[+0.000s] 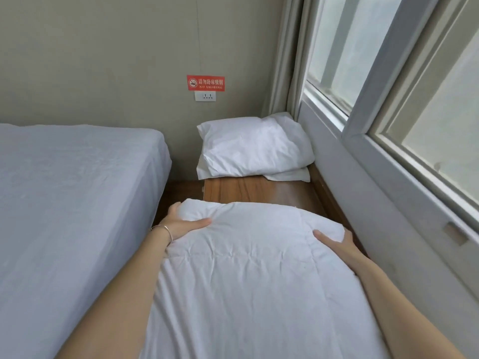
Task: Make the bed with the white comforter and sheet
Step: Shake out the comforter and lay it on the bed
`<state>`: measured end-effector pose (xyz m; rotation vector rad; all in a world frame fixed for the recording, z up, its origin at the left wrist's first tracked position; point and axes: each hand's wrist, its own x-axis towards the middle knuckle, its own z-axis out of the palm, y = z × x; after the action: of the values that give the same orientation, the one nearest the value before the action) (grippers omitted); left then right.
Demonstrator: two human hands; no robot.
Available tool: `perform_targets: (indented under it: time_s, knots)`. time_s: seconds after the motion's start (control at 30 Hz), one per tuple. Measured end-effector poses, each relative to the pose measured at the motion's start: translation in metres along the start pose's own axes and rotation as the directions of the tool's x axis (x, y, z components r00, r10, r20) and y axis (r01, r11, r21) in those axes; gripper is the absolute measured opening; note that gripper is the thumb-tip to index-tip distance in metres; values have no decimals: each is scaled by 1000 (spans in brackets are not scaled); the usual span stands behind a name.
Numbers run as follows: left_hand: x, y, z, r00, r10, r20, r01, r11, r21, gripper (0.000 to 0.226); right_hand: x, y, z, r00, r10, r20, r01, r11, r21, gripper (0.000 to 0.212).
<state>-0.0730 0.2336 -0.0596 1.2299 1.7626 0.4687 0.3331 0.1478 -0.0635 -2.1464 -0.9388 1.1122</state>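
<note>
The sheet (64, 190) is fitted on the bed; right of it, the folded comforter (246, 255) is gripped at both sides by the hands, left (181, 225) and right (337, 244), not yet spread.

Single head cam, wide-angle, looks forward and down from above the forearms. Near field, bottom centre: comforter (246, 275) with left hand (181, 224) and right hand (337, 244) on its far corners, close to the lens. Bed (64, 203) runs along the left edge. Far centre: pillow (254, 149) on a wood cabinet (259, 189), against the back wall (103, 60). Window (401, 99) fills the right side, its lines bowed by the lens. No second view to overlap
</note>
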Motion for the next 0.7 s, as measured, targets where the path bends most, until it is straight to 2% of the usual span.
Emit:
perform_targets:
  time_s: [0.03,0.1,0.17,0.23,0.3,0.43,0.5,0.6,0.7]
  knots:
    - [5,-6,4,999,-28,29,29,999,-19,140,5,3,6,1000,10,21,-10,1000,-2,124]
    - [20,-15,10,991,-100,93,103,994,-25,127,14,1,12,997,37,64,-35,999,-21,109]
    - [37,-18,11,973,-163,166,164,986,4,133,26,-3,15,996,62,68,-59,997,-43,98]
    - [50,-21,9,951,-199,238,198,980,27,143,36,-6,18,995,77,63,-69,991,-114,109]
    - [63,-28,7,924,-234,301,247,969,-5,140,49,-3,22,990,118,74,-105,982,-157,121]
    - [82,-49,8,846,-306,436,381,920,-94,120,71,7,23,958,237,160,-216,967,-138,115]
    - [91,-62,11,817,-325,476,421,900,-108,115,71,7,26,954,206,220,-191,978,-86,107]
    - [92,-71,17,824,-301,481,425,889,-171,109,66,9,30,964,157,216,-153,988,-37,107]
    - [67,-52,15,884,-243,399,358,901,-244,105,50,7,30,977,135,165,-144,989,43,94]
